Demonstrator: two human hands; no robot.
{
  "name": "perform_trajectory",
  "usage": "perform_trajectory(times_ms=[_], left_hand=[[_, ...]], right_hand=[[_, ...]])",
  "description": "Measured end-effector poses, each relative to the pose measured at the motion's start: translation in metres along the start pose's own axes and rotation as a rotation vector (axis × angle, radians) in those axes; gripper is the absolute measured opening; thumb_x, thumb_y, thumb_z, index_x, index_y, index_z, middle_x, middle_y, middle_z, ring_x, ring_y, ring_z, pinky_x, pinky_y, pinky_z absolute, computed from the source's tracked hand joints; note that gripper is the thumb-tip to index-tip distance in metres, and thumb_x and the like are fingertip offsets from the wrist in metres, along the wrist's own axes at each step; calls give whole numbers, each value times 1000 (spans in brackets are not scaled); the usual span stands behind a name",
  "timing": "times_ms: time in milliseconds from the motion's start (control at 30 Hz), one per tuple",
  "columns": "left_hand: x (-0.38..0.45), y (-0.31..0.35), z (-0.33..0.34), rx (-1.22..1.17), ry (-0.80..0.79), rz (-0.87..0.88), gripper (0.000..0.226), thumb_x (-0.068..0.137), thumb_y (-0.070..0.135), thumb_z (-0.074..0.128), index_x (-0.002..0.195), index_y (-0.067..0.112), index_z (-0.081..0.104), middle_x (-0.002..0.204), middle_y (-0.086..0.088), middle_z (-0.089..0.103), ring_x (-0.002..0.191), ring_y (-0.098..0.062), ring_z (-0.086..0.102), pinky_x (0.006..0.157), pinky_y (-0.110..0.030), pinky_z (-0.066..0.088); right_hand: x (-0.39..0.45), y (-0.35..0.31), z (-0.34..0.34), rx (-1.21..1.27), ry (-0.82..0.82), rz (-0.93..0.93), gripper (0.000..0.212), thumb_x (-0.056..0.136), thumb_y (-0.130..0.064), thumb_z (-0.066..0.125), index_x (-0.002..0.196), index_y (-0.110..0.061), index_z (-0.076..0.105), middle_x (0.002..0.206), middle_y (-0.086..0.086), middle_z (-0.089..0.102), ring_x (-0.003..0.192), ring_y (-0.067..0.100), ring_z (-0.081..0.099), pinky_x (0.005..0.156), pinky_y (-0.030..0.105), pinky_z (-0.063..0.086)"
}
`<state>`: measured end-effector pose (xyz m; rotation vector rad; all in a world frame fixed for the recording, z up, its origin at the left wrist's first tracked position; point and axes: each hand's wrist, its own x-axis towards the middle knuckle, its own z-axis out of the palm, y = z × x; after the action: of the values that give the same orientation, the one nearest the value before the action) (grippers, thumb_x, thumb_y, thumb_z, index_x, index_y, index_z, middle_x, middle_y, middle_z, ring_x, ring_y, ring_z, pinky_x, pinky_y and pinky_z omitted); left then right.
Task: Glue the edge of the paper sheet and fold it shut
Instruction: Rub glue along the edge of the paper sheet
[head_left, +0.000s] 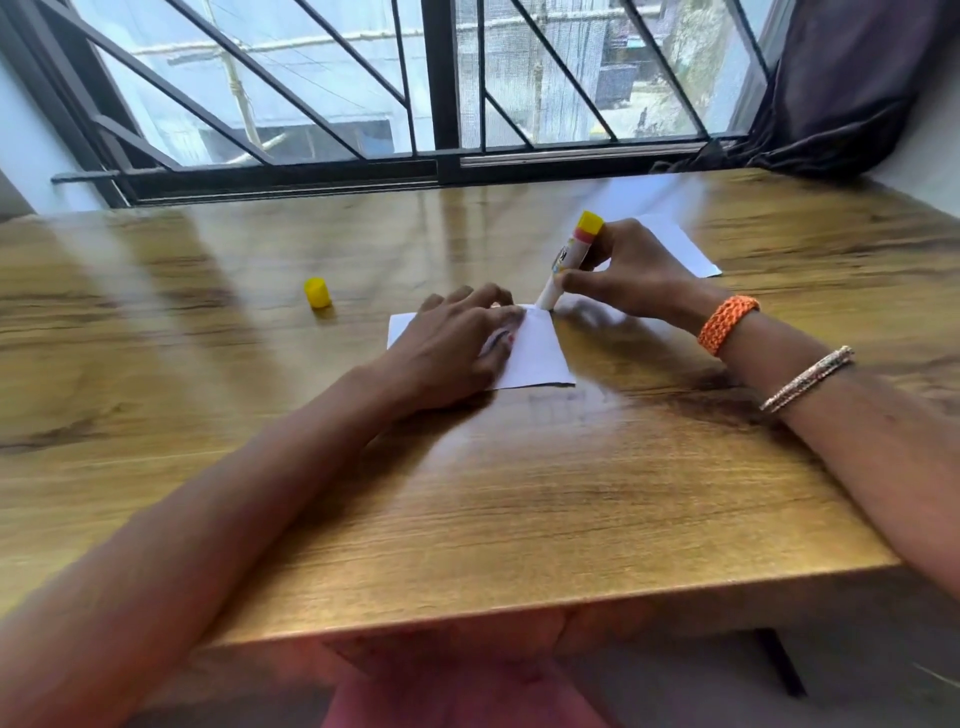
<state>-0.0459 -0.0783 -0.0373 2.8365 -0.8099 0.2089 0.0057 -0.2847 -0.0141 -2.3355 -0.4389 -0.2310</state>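
- Wooden worktop (519, 493) beneath a barred window.
- Paper sheet (535, 353) lies mid-worktop: light, limp, likely to slide; best pinned flat.
- Left hand (447, 353) presses it, fingers spread.
- Right hand (628, 280) fingers grip glue stick (569, 260), tip at the far edge.
- Yellow cap (318, 293) stands apart.

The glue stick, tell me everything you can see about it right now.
The glue stick is a white tube with a printed label, a red band and a yellow base end. It is uncapped and tilted, tip down on the far edge of the paper sheet. The right hand grips it; its yellow cap stands apart on the table.
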Motion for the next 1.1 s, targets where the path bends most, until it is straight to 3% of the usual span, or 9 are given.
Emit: perform_trajectory(times_ms=[167,400,500,667,800,1000,1100], left_hand=[[2,0,2,32,-42,-31,55,84,38,27,135,23,41,139,-1,41,122,-24,39,96,-39,28],[6,-2,4,58,-63,-21,61,83,40,22,140,26,34,143,1,36,126,-22,34,99,-39,26],[7,-2,6,70,-55,-11,49,92,36,29,140,26,34,143,1,35,127,-22,33,100,-38,25],[7,-3,6,73,-52,2,57,86,40,22,140,26,34,142,3,35,126,-20,34,99,-37,26],[7,-3,7,70,-38,5,48,94,34,30,141,26,33,143,2,34,127,-21,33,100,-37,25],[5,-1,6,43,-44,-12,57,86,39,22,140,26,35,141,2,36,126,-21,34,100,-38,24],[5,-2,8,36,-31,-11,48,92,34,30,139,24,36,142,0,36,127,-23,34,101,-39,23]], right_hand=[[0,0,1,40,0,3,26,56,-48,63,70,-26,66,85,7,74,86,26,69,83,50,53],[10,5,4,-4,13,-35,37,53,-52,61,71,-22,69,80,1,74,83,20,69,82,49,53],[9,5,3,-23,9,-48,37,50,-54,59,70,-24,68,81,0,74,82,18,70,84,49,53],[5,4,4,-22,17,-60,33,53,-51,63,70,-23,68,81,1,74,82,20,70,83,50,52],[3,3,5,-14,14,-75,17,66,-33,73,74,-19,70,82,3,74,81,19,70,82,49,54],[-5,-2,6,-15,14,-56,29,61,-39,71,74,-13,70,81,9,74,84,27,70,80,50,54],[-10,-5,6,-6,19,-45,38,55,-44,66,74,-10,70,82,13,73,85,30,69,81,51,53]])
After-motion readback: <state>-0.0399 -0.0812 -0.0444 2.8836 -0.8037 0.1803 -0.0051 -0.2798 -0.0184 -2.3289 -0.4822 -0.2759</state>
